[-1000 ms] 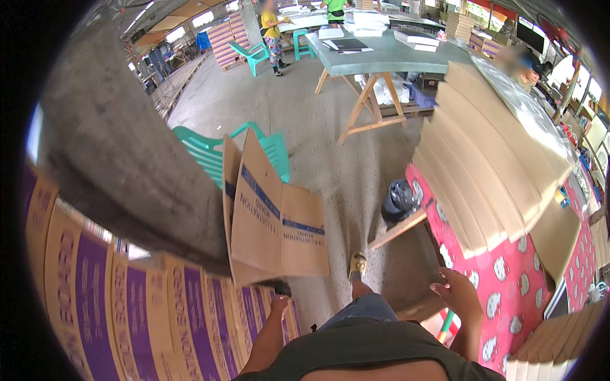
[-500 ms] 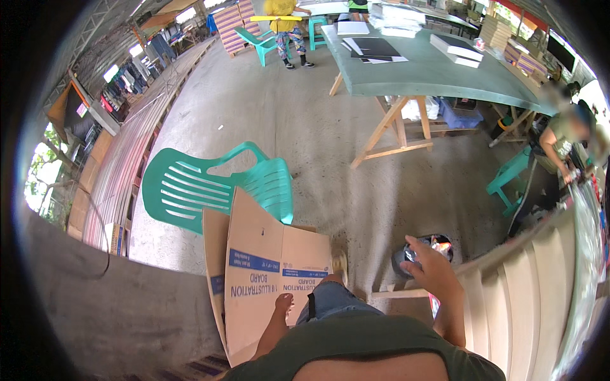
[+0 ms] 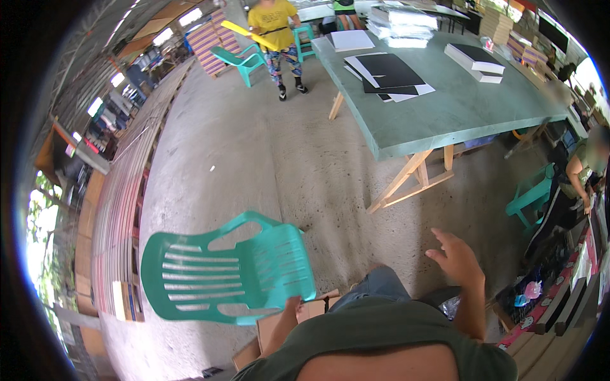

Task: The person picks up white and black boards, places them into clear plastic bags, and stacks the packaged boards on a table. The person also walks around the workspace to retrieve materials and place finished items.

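Note:
My right hand [image 3: 456, 257] hovers over the floor with its fingers apart, nothing in it. Low in front of me, my left hand [image 3: 293, 307] is beside the near edge of a green plastic chair [image 3: 274, 270]. It overlaps a brown cardboard box [image 3: 310, 312] in the picture. Its fingers are small and partly hidden, so I cannot tell whether it grips or touches either one. Most of the cardboard is hidden by my arm and body.
A green-topped table [image 3: 438, 124] on wooden trestles carries black and white sheets [image 3: 394, 71] and wrapped stacks [image 3: 401, 25]. A person in a yellow shirt [image 3: 273, 22] stands beyond, holding a long yellow thing. Another person [image 3: 579, 168] is at right, near a green stool [image 3: 532, 195]. Long boards [image 3: 121, 184] lie left.
My view has shifted forward, bringing the chair and table nearer. The printed cardboard has mostly dropped out of sight. My right hand stays raised and spread. The person in yellow has turned.

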`<state>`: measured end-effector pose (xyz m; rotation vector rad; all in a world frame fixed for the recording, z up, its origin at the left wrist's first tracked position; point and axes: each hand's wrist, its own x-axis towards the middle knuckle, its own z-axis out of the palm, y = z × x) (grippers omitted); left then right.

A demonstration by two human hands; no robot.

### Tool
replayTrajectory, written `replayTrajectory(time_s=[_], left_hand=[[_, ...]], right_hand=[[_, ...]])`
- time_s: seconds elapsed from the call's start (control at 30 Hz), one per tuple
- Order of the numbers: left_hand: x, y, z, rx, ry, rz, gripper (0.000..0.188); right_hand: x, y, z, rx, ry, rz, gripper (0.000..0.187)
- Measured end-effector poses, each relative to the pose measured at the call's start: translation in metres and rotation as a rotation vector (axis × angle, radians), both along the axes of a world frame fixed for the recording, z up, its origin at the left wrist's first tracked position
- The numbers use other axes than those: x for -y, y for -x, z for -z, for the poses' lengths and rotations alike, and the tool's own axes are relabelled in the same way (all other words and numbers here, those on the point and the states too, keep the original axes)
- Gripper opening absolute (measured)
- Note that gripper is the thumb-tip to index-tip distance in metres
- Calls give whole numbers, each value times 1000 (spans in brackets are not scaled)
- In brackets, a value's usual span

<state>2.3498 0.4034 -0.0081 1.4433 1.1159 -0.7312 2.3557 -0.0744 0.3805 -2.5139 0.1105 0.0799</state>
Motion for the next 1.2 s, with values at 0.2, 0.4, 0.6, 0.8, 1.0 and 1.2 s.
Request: replayTrajectory(time_s=[0.2,0.4,0.6,0.8,1.0,1.2], left_hand=[[52,-302,-54,341,-15,-16,41],[156,-547,-127,487,-66,-143,69],[270,-778,-218,634,-72,-7,88],[333,-1071,-202,944,-416,254,96],[458,-1246,-226,794,-689,506,112],[537,-1337,-205,825,-874,936,99]], right_hand=[[36,-105,36,-94,4,228,50],[67,-260,56,-260,29,417,56],[100,-393,133,-188,-72,1012,84],[73,-452,188,-135,-179,1317,92],[49,-498,179,-190,85,1728,93],[46,-529,141,-238,-14,1877,91]])
